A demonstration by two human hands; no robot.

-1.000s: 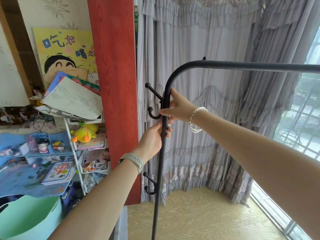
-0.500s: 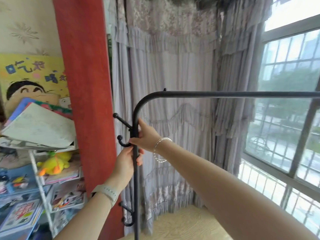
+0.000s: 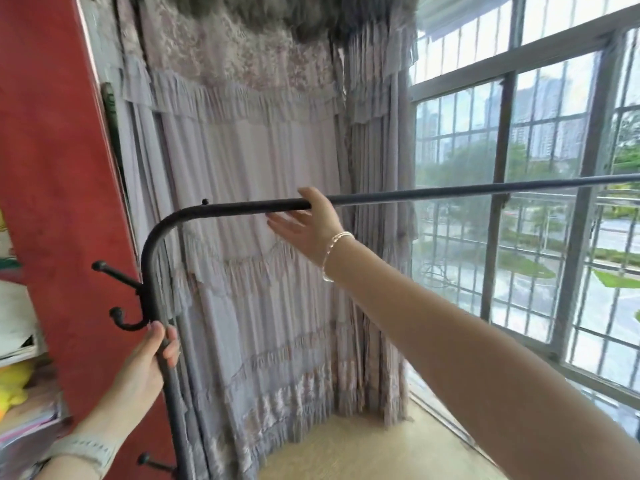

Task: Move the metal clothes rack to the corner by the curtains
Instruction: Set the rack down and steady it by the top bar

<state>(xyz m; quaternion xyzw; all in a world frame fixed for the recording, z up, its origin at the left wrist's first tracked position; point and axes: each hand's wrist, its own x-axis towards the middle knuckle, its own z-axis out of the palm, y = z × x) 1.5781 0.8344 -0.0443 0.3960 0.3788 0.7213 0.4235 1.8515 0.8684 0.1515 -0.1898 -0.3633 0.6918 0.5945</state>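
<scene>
red wooden pillar [image 3: 52, 202] far left. left hand [image 3: 145, 362] wrapped round upright of black metal tube clothes rack [image 3: 242, 206], just below its hooks. rack stands in front of grey ruffled curtains [image 3: 249, 271]. right hand [image 3: 311, 226] open, fingers spread, thumb over top bar, not gripping.

Black metal clothes rack [image 3: 242, 207] in front of pleated grey curtains [image 3: 249, 168], red pillar [image 3: 52, 168] to its left, barred window [image 3: 536, 185] to its right, left hand [image 3: 145, 368] on upright below side hooks [image 3: 119, 296], right hand [image 3: 308, 225] under top bar

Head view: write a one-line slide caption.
Left hand grips the clothes rack upright; right hand open at its top bar.
</scene>
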